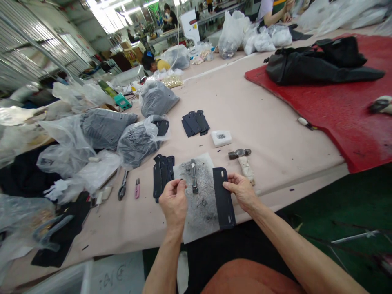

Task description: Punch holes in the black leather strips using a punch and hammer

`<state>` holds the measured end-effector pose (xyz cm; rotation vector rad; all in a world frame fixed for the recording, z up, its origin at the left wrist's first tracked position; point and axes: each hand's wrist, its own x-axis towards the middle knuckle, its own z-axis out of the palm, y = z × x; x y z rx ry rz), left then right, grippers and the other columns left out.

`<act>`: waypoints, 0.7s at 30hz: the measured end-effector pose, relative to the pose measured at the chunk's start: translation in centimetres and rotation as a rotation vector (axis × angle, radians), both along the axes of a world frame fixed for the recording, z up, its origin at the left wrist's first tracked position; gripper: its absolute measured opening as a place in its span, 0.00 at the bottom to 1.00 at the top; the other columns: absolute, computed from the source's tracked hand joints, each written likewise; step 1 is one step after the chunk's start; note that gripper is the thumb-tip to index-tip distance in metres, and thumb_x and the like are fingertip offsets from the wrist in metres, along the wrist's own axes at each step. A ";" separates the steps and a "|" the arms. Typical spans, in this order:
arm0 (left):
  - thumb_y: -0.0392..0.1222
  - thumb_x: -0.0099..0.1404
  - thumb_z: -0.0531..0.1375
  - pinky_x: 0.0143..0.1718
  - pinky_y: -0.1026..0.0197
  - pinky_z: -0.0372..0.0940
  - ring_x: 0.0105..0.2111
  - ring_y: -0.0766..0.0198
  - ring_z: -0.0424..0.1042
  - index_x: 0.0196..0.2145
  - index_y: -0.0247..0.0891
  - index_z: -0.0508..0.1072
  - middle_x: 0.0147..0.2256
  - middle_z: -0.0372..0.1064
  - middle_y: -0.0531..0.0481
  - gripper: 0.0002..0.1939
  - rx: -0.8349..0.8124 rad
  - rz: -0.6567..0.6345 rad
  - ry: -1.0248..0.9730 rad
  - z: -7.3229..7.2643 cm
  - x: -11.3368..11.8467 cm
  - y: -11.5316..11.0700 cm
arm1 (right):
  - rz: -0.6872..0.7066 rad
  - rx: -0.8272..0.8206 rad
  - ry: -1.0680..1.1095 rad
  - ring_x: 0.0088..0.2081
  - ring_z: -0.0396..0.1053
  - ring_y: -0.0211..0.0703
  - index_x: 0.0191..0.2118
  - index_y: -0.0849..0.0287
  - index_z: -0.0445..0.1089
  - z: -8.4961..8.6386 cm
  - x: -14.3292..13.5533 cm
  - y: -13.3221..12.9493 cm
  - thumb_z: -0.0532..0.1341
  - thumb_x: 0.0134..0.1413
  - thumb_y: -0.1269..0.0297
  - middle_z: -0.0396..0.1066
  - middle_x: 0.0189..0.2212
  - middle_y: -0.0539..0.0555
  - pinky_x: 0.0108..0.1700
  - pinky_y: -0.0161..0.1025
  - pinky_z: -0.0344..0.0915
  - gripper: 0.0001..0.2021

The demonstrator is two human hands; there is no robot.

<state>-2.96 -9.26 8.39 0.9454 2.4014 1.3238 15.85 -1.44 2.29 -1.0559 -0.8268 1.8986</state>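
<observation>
My right hand pinches the upper right edge of a dark slotted strip, which lies along the right side of a smudged white sheet. Over the sheet's left edge is my left hand, its fingers pinched together; what they hold, if anything, is too small to name. A metal punch tool lies on the sheet between my hands. Left of it is a pile of dark strips. Beyond my right hand rest a hammer with a wrapped handle and a white block.
Another stack of dark strips lies farther back. Pink snips and a black-handled tool are at left, near filled plastic bags. A red sheet bears a black bag. Other people are in the background.
</observation>
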 end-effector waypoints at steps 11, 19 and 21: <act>0.57 0.58 0.57 0.33 0.56 0.64 0.30 0.51 0.75 0.28 0.41 0.73 0.25 0.75 0.48 0.16 -0.635 0.260 0.211 -3.7 -8.1 -14.9 | 0.114 0.096 -0.253 0.25 0.70 0.41 0.32 0.58 0.70 -3.1 -2.2 3.0 0.69 0.37 0.60 0.73 0.23 0.49 0.26 0.37 0.65 0.14; 0.36 0.62 0.49 0.41 0.53 0.66 0.44 0.47 0.75 0.47 0.33 0.73 0.46 0.74 0.35 0.19 -0.814 0.221 0.396 -5.0 -9.3 -20.4 | 0.134 0.465 -0.758 0.28 0.69 0.42 0.30 0.58 0.71 -3.0 -4.1 4.8 0.62 0.46 0.58 0.70 0.23 0.49 0.31 0.37 0.61 0.09; 0.42 0.67 0.48 0.40 0.53 0.65 0.41 0.46 0.75 0.45 0.36 0.75 0.43 0.75 0.36 0.18 -0.821 0.223 0.380 -4.3 -8.5 -18.8 | 0.117 0.529 -0.828 0.28 0.68 0.42 0.31 0.58 0.71 -3.2 -4.6 4.9 0.62 0.48 0.57 0.70 0.23 0.49 0.32 0.37 0.60 0.10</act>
